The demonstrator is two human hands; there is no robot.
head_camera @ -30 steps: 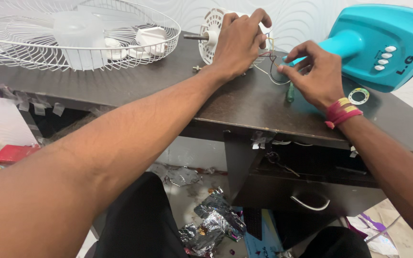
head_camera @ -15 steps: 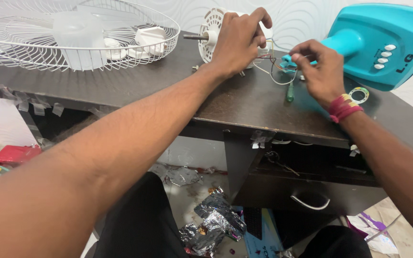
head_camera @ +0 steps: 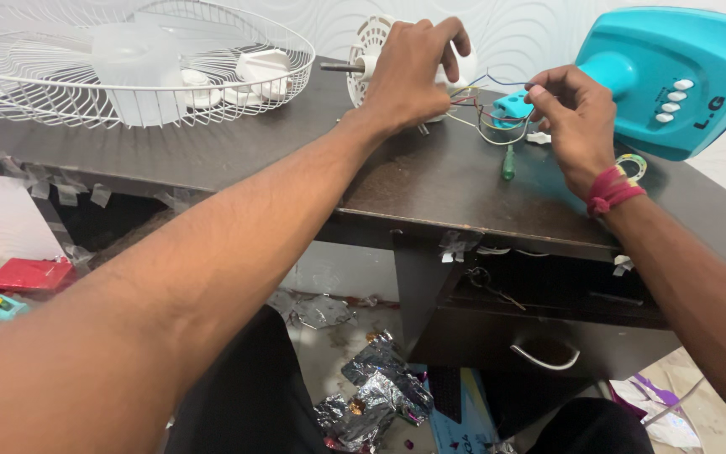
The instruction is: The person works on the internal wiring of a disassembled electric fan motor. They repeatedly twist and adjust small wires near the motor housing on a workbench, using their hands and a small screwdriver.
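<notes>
My left hand (head_camera: 413, 71) is closed around a white fan motor (head_camera: 373, 42) lying on its side on the dark table (head_camera: 237, 151), its metal shaft pointing left. Coloured wires (head_camera: 481, 113) run from the motor toward a teal fan base (head_camera: 674, 76) with white push buttons. My right hand (head_camera: 573, 118), with a red thread band at the wrist, pinches those wires between thumb and fingers just in front of the base's neck. A green-handled screwdriver (head_camera: 508, 162) lies on the table below the wires.
A white wire fan guard (head_camera: 128, 76) holding a translucent blade hub and white parts sits at the table's left. A tape ring (head_camera: 632, 166) lies by my right wrist. Under the table are a drawer with a handle (head_camera: 545, 360), crumpled foil (head_camera: 380, 387) and red packets (head_camera: 27, 275) on the floor.
My right hand has lifted from the table near the screwdriver up to the wires by the teal neck and pinched them. My left hand has stayed on the motor.
</notes>
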